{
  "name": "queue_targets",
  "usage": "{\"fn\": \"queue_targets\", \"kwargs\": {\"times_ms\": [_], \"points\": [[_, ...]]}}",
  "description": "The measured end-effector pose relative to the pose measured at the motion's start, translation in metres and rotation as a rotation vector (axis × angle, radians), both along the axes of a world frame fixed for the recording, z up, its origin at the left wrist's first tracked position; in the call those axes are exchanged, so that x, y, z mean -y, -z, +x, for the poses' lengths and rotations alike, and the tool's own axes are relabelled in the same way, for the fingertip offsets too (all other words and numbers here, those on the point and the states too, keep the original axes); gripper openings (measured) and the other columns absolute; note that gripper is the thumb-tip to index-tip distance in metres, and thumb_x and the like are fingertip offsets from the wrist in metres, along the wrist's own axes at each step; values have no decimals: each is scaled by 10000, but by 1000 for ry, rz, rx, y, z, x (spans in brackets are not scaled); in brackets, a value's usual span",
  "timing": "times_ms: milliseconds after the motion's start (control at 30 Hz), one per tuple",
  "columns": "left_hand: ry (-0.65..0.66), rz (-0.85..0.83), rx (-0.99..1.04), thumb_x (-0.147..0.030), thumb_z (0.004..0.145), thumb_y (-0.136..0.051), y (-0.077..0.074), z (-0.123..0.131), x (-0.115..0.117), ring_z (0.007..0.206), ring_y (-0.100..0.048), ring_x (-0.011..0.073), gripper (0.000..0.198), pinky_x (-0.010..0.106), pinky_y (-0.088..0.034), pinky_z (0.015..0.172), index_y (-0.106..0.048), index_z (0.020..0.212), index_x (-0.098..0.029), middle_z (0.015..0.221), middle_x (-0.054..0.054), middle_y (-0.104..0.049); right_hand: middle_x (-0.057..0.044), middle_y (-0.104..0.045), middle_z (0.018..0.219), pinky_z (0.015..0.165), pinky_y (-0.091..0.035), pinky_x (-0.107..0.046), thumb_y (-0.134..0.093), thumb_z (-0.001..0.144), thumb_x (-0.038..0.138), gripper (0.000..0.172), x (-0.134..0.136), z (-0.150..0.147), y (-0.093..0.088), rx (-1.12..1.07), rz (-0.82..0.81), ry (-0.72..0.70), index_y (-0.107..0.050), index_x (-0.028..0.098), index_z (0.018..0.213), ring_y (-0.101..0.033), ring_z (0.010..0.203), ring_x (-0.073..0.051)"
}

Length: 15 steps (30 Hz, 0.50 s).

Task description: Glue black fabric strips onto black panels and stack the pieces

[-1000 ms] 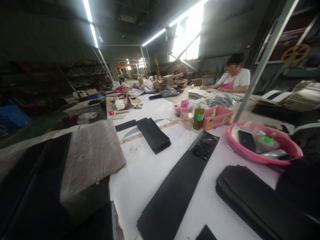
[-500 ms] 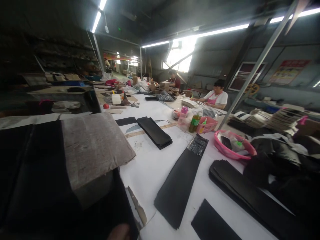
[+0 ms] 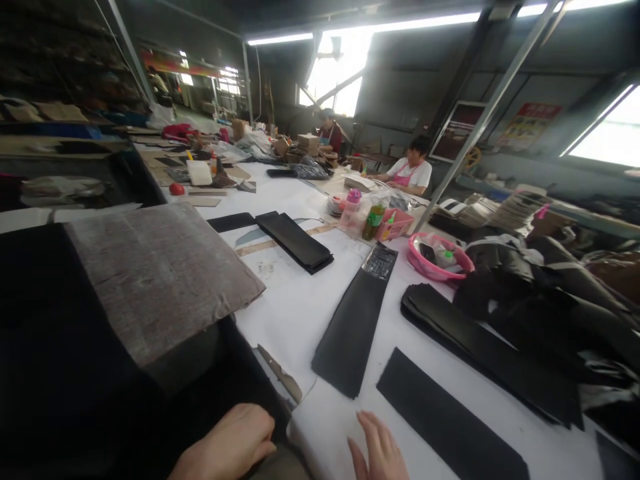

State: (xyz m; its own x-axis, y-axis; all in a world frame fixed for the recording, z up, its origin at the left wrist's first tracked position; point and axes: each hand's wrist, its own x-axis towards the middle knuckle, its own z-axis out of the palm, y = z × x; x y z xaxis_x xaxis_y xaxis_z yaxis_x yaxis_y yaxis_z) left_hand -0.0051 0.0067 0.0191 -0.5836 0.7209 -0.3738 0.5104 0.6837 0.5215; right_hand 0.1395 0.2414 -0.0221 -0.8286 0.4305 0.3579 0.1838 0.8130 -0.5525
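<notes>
My left hand (image 3: 227,440) is at the bottom, beside the table's front edge, over a dark area. Its fingers curl under; whatever they may hold is hidden. My right hand (image 3: 377,450) is over the white tabletop (image 3: 325,427) with fingers stretched out and nothing in it. Just right of it lies a flat black strip (image 3: 450,417). Ahead is a fanned stack of black strips (image 3: 353,327) with a shiny patch at its far end. A thicker stack of long black pieces (image 3: 485,347) lies farther right.
A grey-brown board (image 3: 165,273) overhangs at left. Another black stack (image 3: 295,240) lies farther back. A pink basin (image 3: 440,257), a green bottle (image 3: 373,221) and a pink basket (image 3: 395,225) stand near a metal post (image 3: 485,120). Two people (image 3: 410,170) sit across the table.
Both hands have come into view from below; earlier only a blurred bit of skin showed at the bottom edge. The view has shifted right and down. The black pieces lie as before.
</notes>
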Motion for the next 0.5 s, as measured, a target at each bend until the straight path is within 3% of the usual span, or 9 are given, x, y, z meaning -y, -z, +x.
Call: {"fn": "queue_targets", "kwargs": {"times_ms": [133, 233, 367, 500], "points": [[72, 105, 38, -332, 826, -588, -27, -3, -24, 749, -665, 183, 149, 238, -409, 638, -695, 779, -241, 776, -15, -716, -105, -548, 1303, 958, -463, -440, -416, 917, 207, 400, -1, -32, 13, 19, 355, -89, -501, 194, 1307, -501, 1203, -287], [76, 152, 139, -302, 802, -611, -34, -1, -41, 728, -657, 157, 101, 202, -402, 604, -698, 811, -253, 777, -31, -716, -126, -577, 1260, 873, -515, -378, -369, 828, 44, 495, -7, -53, 18, 1, 509, -59, -495, 140, 1297, -575, 1109, -253], [107, 174, 233, -269, 796, -608, -34, -1, -56, 686, -638, 137, 113, 181, -392, 570, -696, 867, -263, 759, -42, -709, -130, -634, 1157, 836, -532, -351, -351, 813, 5, 480, -20, -57, 22, 30, 515, -71, -522, 113, 1248, -619, 1025, -242], [83, 203, 207, -252, 819, -581, -35, -4, -68, 697, -630, 131, 146, 180, -400, 611, -679, 925, -270, 755, -43, -699, -96, -662, 1099, 827, -531, -315, -346, 880, 54, 402, -33, -56, 20, 6, 399, -119, -546, 148, 1216, -641, 977, -214]]}}
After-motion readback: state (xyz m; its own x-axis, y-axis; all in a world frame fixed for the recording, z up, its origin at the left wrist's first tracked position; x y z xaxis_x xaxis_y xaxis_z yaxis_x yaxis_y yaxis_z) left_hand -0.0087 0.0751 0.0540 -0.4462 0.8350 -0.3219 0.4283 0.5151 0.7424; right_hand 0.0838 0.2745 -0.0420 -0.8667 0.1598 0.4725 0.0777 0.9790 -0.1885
